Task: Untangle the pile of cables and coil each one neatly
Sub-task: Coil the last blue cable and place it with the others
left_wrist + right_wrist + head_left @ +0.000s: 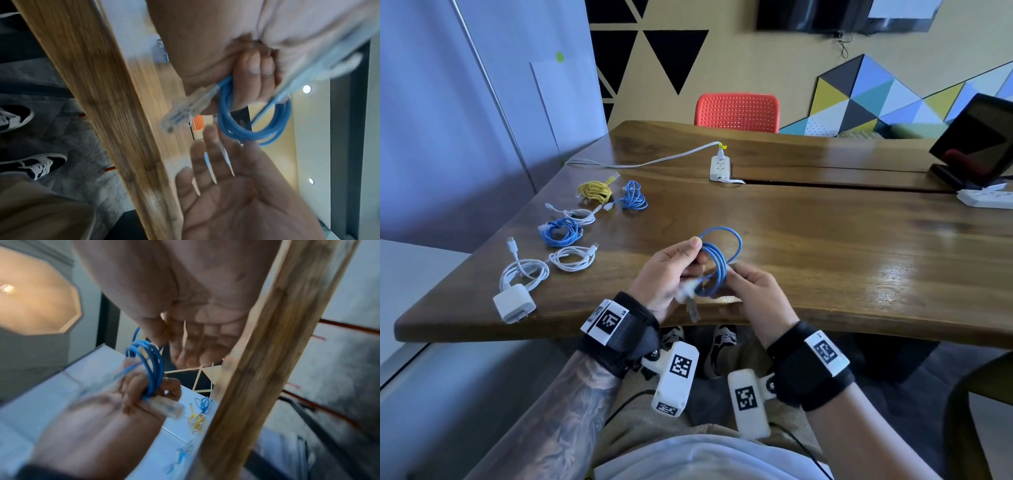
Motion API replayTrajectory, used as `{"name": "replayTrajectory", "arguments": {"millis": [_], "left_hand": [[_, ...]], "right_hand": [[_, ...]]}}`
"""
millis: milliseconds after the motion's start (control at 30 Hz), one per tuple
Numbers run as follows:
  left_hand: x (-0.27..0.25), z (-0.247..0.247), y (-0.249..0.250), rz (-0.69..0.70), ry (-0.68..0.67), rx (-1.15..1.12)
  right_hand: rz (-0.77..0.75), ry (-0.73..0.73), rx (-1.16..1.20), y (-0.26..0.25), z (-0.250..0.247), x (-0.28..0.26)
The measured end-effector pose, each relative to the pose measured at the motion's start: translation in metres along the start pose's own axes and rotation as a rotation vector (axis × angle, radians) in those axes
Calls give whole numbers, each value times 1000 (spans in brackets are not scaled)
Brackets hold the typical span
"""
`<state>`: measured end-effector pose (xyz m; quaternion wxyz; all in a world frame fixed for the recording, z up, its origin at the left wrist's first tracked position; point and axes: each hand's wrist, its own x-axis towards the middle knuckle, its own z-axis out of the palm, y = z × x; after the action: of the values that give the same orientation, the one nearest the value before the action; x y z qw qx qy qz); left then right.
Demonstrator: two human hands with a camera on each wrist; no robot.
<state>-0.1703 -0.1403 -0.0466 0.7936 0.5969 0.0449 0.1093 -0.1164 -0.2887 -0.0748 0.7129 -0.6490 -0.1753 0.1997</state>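
Note:
A blue network cable (717, 265) (246, 134) (156, 363) is wound into a small coil above the near edge of the wooden table (825, 246). My left hand (671, 270) (252, 78) (115, 418) grips the coil, thumb on top and fingers curled round the strands. One clear plug (692, 310) (180, 113) (166, 407) sticks out below that hand. My right hand (753, 291) (236, 186) (195, 313) is beside the coil, palm showing and fingers fairly straight. Its fingertips are at the coil's edge; I cannot tell whether they touch it.
Several coiled cables lie on the table's left: yellow (595, 190), blue (635, 197), white (578, 216), blue (560, 231), white (571, 258), and a white charger (515, 303) with its cord. A power strip (719, 166) sits mid-table. A black screen (979, 144) and a second strip (986, 197) stand far right.

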Motion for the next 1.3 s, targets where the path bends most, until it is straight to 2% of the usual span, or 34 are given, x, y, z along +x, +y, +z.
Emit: {"name": "replayTrajectory", "arguments": {"millis": [33, 100, 133, 200, 300, 400, 500, 600, 667, 700, 833, 900, 1067, 1200, 1300], "left_hand": [[1, -1, 0, 9, 21, -10], [2, -5, 0, 24, 53, -37], [2, -6, -1, 28, 78, -43], [3, -6, -1, 31, 120, -43], [3, 0, -5, 6, 164, -52], [1, 8, -8, -9, 171, -58], [-1, 9, -7, -24, 173, -122], [1, 6, -8, 1, 168, -156], [1, 3, -8, 42, 155, -137], [0, 2, -8, 60, 139, -93], [-3, -3, -2, 131, 69, 97], [-4, -5, 1, 147, 53, 150], [-7, -4, 4, 187, 0, 227], [-6, -4, 6, 195, 0, 250], [-5, -4, 7, 203, 20, 232]], "right_hand": [[-97, 80, -69, 2, 1, -3], [-385, 257, -203, 4, -1, -11], [-541, 280, -298, 5, -3, -14], [-763, 187, -564, 6, -4, -18], [-832, 78, -861, 7, 1, -16], [-837, 130, -875, 6, 4, -11], [-840, 110, -846, 7, 4, -9], [-731, 160, -536, -3, 6, -12], [-559, 243, -384, -8, 6, -10], [-450, 228, -321, -11, 5, -6], [-55, -87, 77, -20, -5, 4], [56, -185, 153, -25, -9, 5], [156, -291, 133, -33, -17, 6], [163, -288, 136, -35, -20, 7], [113, -235, 183, -33, -16, 7]]}}
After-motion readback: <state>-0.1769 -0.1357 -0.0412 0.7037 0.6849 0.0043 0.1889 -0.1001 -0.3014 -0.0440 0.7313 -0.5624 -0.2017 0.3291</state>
